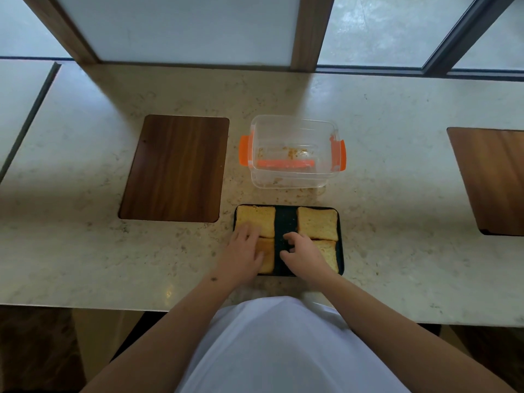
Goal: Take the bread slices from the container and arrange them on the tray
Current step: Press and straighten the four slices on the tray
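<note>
A black tray (285, 219) lies on the counter just in front of me with several toasted bread slices on it: one at the far left (256, 219), one at the far right (317, 224), one at the near left (268, 258) and one at the near right (329, 255). My left hand (242, 253) rests flat over the two left slices, fingers spread. My right hand (300, 255) hovers over the tray's bare middle strip, fingers curled, partly covering the near right slice. Behind the tray stands the clear plastic container (293, 131) with orange clips; only crumbs lie in it.
A dark wooden board (175, 168) is set into the marble counter to the left of the container. Another wooden board (490, 180) sits at the far right. Crumbs lie around the container's base. The counter's front edge runs just below the tray.
</note>
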### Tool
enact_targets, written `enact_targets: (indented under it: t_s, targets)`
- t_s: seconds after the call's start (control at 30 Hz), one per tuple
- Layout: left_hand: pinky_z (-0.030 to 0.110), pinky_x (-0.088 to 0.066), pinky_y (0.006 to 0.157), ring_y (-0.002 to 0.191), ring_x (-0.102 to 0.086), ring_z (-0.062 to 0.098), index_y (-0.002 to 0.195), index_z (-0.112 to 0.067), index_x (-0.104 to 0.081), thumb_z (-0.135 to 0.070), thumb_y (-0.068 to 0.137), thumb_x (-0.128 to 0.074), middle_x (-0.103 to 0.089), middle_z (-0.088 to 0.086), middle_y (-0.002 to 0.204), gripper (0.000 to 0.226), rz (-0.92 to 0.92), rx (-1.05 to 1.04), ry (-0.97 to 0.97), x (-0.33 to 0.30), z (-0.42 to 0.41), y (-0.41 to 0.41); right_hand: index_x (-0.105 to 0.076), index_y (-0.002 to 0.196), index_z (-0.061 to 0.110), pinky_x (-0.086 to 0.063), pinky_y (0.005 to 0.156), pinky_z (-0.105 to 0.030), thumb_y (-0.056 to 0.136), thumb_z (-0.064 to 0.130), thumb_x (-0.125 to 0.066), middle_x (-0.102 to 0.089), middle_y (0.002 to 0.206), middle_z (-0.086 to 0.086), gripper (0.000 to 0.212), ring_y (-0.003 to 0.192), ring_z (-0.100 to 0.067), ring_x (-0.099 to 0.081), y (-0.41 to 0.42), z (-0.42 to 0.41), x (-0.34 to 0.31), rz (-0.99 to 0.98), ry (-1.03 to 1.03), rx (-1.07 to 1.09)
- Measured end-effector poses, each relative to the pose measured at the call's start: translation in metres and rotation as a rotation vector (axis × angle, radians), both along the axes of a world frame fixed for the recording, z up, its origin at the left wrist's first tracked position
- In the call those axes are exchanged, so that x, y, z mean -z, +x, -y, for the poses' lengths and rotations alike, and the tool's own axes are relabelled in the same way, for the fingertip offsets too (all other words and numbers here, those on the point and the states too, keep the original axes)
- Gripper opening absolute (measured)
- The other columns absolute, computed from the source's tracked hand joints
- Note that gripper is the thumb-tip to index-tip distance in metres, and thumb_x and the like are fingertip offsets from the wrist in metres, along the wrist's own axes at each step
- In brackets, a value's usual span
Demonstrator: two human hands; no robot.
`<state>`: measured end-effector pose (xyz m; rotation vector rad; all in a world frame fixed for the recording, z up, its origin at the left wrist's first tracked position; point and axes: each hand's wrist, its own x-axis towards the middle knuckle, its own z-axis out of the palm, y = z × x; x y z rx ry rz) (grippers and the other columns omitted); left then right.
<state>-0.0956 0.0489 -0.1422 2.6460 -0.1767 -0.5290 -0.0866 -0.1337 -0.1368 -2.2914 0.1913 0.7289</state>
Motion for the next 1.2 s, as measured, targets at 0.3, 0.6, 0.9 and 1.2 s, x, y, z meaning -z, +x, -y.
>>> enact_targets:
  t_s: [0.3,0.6,0.9,1.2]
  targets:
    - [0.027,-0.046,0.074,0.102,-0.056,0.023,0.103,-0.031,-0.059,-0.022,0.088,-0.056,-0.059,-0.01,0.101,0.018,-0.18,-0.57,-0.355,-0.023,-0.003,0.023,-0.038,0.151,0.012,-0.058,0.086,-0.038,0.094,0.025,-0.06,-0.057,0.098,0.009,0.063,0.089,-0.012,-0.061,0.032,-0.026,-0.004,-0.178,0.15,0.183]
    - [0.034,-0.041,0.068,0.084,-0.056,0.02,0.078,-0.034,-0.049,-0.024,0.085,-0.056,-0.053,-0.012,0.08,0.014,-0.153,-0.545,-0.309,-0.027,-0.005,0.024,-0.038,0.152,0.012,-0.056,0.093,-0.043,0.091,0.026,-0.063,-0.058,0.132,-0.006,0.067,0.103,-0.018,-0.058,0.039,-0.033,-0.001,-0.222,0.154,0.222]
    - [0.034,-0.033,0.082,0.108,-0.053,0.031,0.121,0.0,-0.056,-0.026,0.089,-0.055,-0.061,0.017,0.121,0.042,-0.154,-0.521,-0.235,-0.029,0.004,0.025,-0.041,0.149,0.012,-0.056,0.093,-0.042,0.092,0.026,-0.065,-0.061,0.114,0.0,0.063,0.103,-0.019,-0.061,0.035,-0.028,0.001,-0.2,0.169,0.233]
    - [0.033,-0.032,0.079,0.095,-0.045,0.021,0.091,-0.025,-0.049,-0.024,0.088,-0.055,-0.045,-0.014,0.086,0.007,-0.213,-0.586,-0.289,-0.024,0.006,0.035,-0.043,0.148,0.013,-0.056,0.088,-0.038,0.091,0.026,-0.062,-0.062,0.12,0.0,0.061,0.105,-0.019,-0.061,0.038,-0.029,-0.002,-0.215,0.174,0.217]
